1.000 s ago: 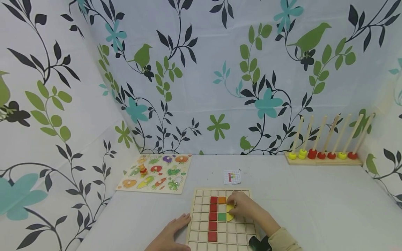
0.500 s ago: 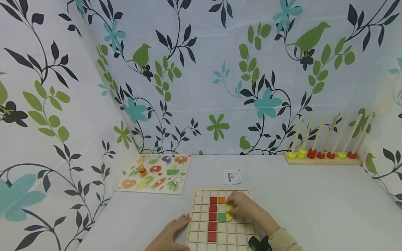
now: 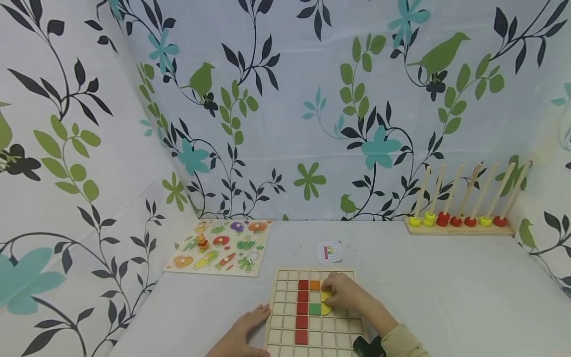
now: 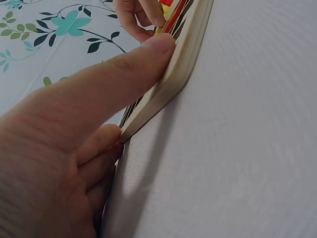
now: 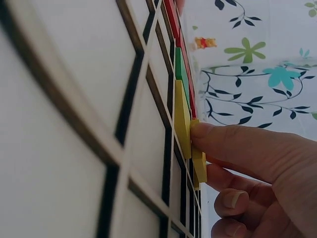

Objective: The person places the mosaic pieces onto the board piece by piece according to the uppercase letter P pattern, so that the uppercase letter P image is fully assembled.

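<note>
A light wooden grid board (image 3: pixel 329 339) lies in front of me. Several red square tiles (image 3: pixel 302 322) form a column on it, with an orange tile (image 3: pixel 314 285) and a green tile (image 3: pixel 314 309) to their right. My right hand (image 3: pixel 350 293) pinches a yellow tile (image 5: pixel 199 166) between thumb and fingers, close above the grid. Another yellow tile (image 5: pixel 183 121), with a slanted edge, sits beside the green one. At the board's left side, my left hand (image 3: pixel 241 332) touches the edge with its thumb and fingers extended, as the left wrist view shows.
Behind the board lies a small printed pattern card (image 3: pixel 329 252). A vegetable puzzle board (image 3: pixel 178 268) with a small figure on it is at the back left. A wooden peg stand (image 3: pixel 461 230) with red and yellow beads stands at the back right. Patterned cloth hangs behind.
</note>
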